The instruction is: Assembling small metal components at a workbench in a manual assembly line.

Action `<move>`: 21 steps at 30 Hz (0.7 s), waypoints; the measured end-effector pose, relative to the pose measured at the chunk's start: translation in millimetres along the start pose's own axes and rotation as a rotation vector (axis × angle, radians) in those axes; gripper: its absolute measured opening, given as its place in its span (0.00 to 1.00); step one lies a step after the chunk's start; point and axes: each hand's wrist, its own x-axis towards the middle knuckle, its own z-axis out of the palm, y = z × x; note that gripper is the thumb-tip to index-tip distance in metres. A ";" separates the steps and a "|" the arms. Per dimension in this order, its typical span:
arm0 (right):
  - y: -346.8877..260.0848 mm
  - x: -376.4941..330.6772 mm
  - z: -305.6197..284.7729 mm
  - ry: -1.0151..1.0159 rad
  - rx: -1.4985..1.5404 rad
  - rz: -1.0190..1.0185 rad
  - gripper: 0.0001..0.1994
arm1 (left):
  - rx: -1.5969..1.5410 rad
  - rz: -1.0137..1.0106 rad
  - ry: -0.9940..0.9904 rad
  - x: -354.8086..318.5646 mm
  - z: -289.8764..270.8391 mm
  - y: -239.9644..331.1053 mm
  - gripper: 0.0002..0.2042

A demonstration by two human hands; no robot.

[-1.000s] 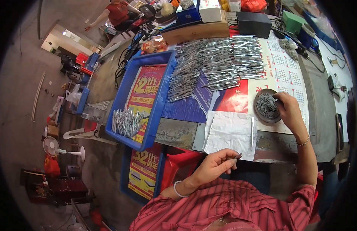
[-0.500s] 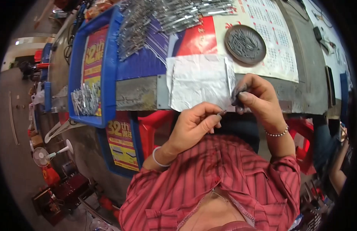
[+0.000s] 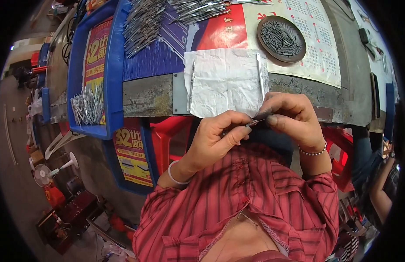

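Both hands pinching one small metal piece [image 3: 254, 122]

Left hand [image 3: 215, 139] and right hand [image 3: 290, 118] are working it at the desk's [image 3: 150, 94] near edge; the round tray [image 3: 281, 38] is holding plenty more.

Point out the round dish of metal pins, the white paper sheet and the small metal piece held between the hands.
Round dish [image 3: 260, 26], head view: bare left rim.
White paper sheet [image 3: 226, 81], head view: centre.
Small metal piece [image 3: 253, 123], head view: exposed middle between fingertips.

A second ago the right hand [image 3: 292, 120] reached into the round dark dish of small metal pins [image 3: 281, 38]; it has since drawn back to the table edge. The left hand [image 3: 218, 139] rose to meet it, and both now pinch a small thin metal piece [image 3: 254, 123] together, fingertips touching
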 end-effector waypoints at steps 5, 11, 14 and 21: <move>2.9 0.5 1.2 0.033 0.070 0.032 0.07 | 0.061 -0.025 -0.078 -1.1 -6.0 1.8 0.09; 4.1 5.3 2.4 0.015 0.043 0.019 0.08 | 0.136 0.027 -0.076 0.5 -6.7 4.3 0.08; 5.1 6.1 2.0 0.012 0.039 0.041 0.09 | 0.154 0.102 -0.061 2.4 -3.7 5.0 0.08; 3.9 6.5 1.6 0.032 0.033 0.046 0.10 | 0.162 0.087 -0.057 0.9 -9.5 3.0 0.08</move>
